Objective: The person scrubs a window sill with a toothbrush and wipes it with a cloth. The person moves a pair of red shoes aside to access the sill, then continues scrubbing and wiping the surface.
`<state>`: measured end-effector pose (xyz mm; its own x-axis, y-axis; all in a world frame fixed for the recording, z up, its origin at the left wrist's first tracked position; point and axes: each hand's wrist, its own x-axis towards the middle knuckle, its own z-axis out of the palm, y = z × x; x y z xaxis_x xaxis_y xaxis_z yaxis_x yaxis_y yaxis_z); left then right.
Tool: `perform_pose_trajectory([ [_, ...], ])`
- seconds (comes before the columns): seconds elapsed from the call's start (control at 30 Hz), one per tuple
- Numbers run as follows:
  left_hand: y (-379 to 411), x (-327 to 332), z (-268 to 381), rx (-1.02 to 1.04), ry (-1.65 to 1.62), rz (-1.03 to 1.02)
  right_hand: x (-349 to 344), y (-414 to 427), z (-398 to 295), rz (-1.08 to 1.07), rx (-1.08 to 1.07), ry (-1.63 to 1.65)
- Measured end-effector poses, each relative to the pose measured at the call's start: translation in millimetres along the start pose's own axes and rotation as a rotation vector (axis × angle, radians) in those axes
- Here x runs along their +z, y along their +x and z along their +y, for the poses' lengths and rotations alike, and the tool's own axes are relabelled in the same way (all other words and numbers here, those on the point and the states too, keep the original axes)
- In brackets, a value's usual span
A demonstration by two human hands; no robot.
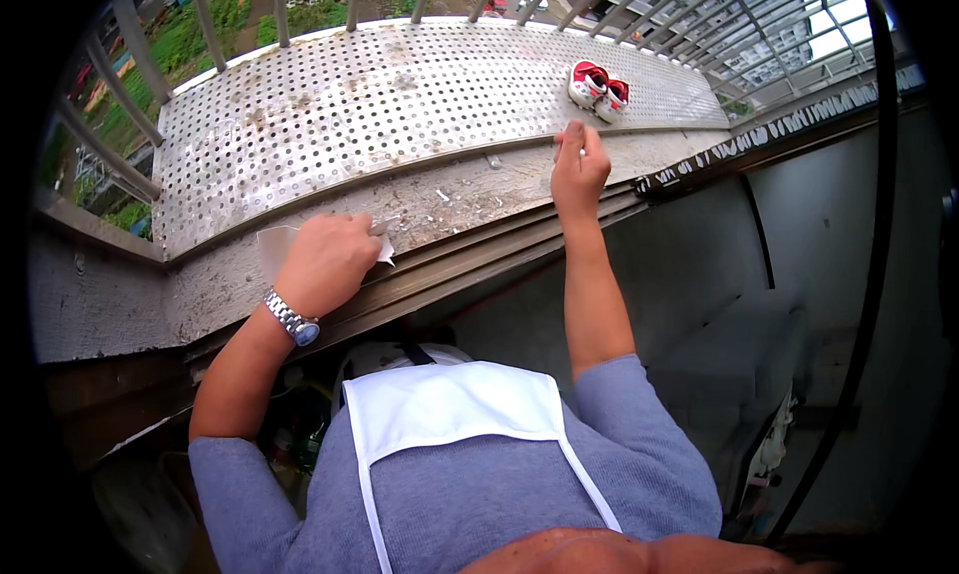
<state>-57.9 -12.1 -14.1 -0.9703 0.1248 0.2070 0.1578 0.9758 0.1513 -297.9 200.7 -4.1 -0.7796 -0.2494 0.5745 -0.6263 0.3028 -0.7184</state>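
Over the window ledge (464, 192), my left hand (330, 255) is closed on a thin white sheet (276, 246), perhaps paper or card. A torn-looking corner of white sticks out past the fingers, beside a narrow grey piece (383, 226) that I cannot identify. My right hand (581, 165) is raised above the ledge farther right, fingers curled. A small white bit (582, 153) shows between them; the rest of it is hidden. White flakes and crumbs (442, 196) lie scattered on the rough ledge between my hands.
Beyond the ledge lies a perforated metal panel (359, 117), bordered by metal bars (279, 8). A pair of small red-and-white shoes (598, 91) stands on it, just past my right hand. Sliding-window tracks (449, 255) run along the near edge. A dark frame (878, 199) rises at right.
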Motion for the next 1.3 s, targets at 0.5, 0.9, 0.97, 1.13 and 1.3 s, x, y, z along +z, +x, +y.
perform_pose_trajectory([
  [0.5,0.0,-4.6,9.6,-0.047,0.005,-0.018,4.9,-45.2,-7.4,0.080,0.026,0.188],
  [0.9,-3.8,2.9,1.9,-0.032,0.037,0.029,-25.2,-52.3,-33.7,-0.191,-0.239,0.198],
  [0.97,-4.2,4.3,1.9,-0.032,0.022,0.010,-48.8,-59.1,-36.8,-0.252,-0.090,-0.067],
  [1.13,-0.1,-0.4,11.2,-0.013,0.033,0.009,-90.7,-64.2,-22.5,-0.285,0.383,0.339],
  [1.3,-7.6,0.8,9.8,-0.066,0.020,-0.012,-93.2,5.2,-16.1,0.122,0.303,0.315],
])
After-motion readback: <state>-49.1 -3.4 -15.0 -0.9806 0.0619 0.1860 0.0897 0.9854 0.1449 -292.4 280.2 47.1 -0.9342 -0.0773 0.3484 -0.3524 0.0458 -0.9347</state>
